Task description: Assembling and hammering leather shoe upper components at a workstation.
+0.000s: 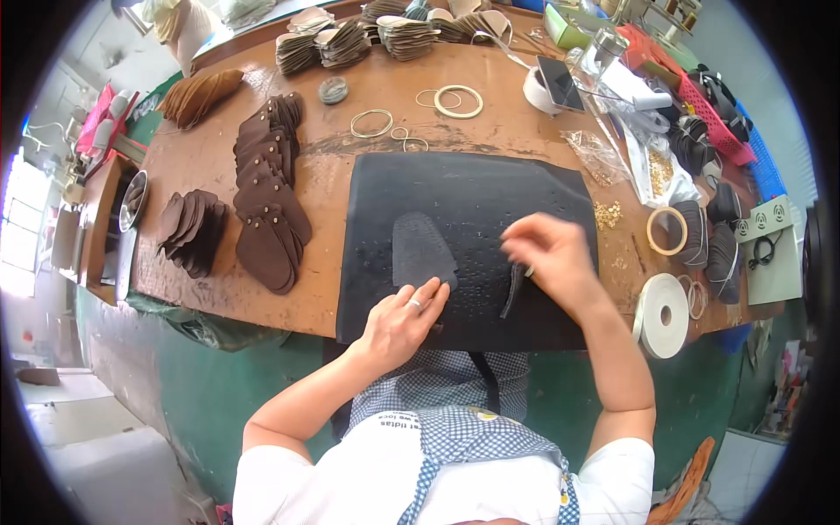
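Observation:
A dark grey, rounded cut piece point(420, 249) lies flat on the black mat point(372, 201) in front of me. My left hand point(398, 325), a ring on one finger, rests on the piece's lower edge with fingers stretched out. To the right, my right hand point(556, 262) is bent over the mat, thumb and forefinger drawn together. Below its curled fingers a narrow dark strip-like thing point(510, 299) sticks out, with a small pale spot near the top. Its kind is not clear. Many small pits mark the mat.
Brown cut pieces with studs point(269, 249) overlap at left, beside another brown stack point(191, 229). More stacks point(407, 39) line the far edge. Gold-coloured bits point(606, 214), a white tape roll point(662, 317), a phone point(560, 85) and a pink basket point(717, 118) stand right.

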Tool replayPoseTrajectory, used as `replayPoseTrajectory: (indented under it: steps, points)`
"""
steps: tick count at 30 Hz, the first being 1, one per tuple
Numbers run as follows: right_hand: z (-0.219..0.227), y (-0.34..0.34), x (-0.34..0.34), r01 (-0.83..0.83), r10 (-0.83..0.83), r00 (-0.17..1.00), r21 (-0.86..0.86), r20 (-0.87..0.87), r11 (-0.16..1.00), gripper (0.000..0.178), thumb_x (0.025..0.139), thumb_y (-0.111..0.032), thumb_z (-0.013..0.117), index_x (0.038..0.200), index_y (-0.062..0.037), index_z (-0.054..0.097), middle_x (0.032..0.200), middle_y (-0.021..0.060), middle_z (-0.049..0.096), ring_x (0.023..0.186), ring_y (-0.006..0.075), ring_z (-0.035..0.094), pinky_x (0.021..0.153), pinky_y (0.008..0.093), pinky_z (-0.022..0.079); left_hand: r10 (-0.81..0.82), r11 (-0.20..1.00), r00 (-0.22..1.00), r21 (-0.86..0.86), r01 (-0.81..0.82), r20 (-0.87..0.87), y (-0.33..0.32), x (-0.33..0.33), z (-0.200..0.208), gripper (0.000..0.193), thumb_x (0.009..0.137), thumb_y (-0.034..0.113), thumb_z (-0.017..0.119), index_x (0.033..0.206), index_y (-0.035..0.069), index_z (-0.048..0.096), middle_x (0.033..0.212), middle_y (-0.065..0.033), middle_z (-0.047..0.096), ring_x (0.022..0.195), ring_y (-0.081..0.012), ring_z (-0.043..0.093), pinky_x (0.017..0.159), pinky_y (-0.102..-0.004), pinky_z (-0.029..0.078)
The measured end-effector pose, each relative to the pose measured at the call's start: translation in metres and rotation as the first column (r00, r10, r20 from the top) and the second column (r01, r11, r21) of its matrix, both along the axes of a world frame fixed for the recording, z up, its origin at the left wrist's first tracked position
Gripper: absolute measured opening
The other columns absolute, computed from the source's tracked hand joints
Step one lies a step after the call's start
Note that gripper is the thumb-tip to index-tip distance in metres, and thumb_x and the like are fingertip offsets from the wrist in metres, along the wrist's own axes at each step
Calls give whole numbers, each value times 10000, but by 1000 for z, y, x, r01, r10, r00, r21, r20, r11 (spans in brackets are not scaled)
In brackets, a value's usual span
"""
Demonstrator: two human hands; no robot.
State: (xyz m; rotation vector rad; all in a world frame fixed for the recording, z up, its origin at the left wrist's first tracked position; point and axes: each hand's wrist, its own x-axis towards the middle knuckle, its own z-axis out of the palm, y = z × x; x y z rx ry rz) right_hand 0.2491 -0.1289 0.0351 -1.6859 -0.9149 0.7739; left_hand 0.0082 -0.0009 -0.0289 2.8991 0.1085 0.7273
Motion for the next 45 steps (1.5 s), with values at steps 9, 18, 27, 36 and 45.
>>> replayPoseTrajectory:
  steps: [9,18,27,36,45]
  points:
    - [-33,30,-37,-229,225,973,-82,-50,970,81,885,18,667,946,45,712,850,89,720,789,130,686,733,277,555,-27,998,996,-51,23,-81,2,2,-4,690,618,78,768,1290,18,627,1300,-115,601,857,-205,623,711,-320,566]
    - [-36,36,-47,-314,323,898,-79,299,946,65,791,-23,743,854,-21,731,867,107,654,772,256,669,709,350,531,-8,983,999,-184,16,45,0,-1,-5,460,719,81,722,1164,-9,653,1193,-157,664,936,-255,710,742,-341,596]
    - [-33,42,-49,-302,347,883,-181,316,936,93,767,-32,781,857,-26,757,820,84,644,730,195,642,684,315,526,-31,984,997,-176,42,66,0,-4,-10,375,776,30,650,1142,-52,624,1197,-174,637,902,-246,696,722,-329,598]
    - [-33,50,-38,-335,394,867,-228,304,914,108,757,-50,784,858,-22,759,800,98,646,719,215,660,686,331,543,-17,983,998,-182,27,54,1,-2,-16,433,759,44,670,1187,-15,645,1238,-133,629,907,-217,704,697,-321,602]
    - [-15,75,-31,-409,501,863,-488,69,771,108,740,1,792,825,16,727,714,81,690,635,135,660,545,278,536,-28,981,998,-190,37,49,1,-3,-18,447,743,31,666,1187,-10,655,1239,-140,633,886,-211,702,691,-319,600]
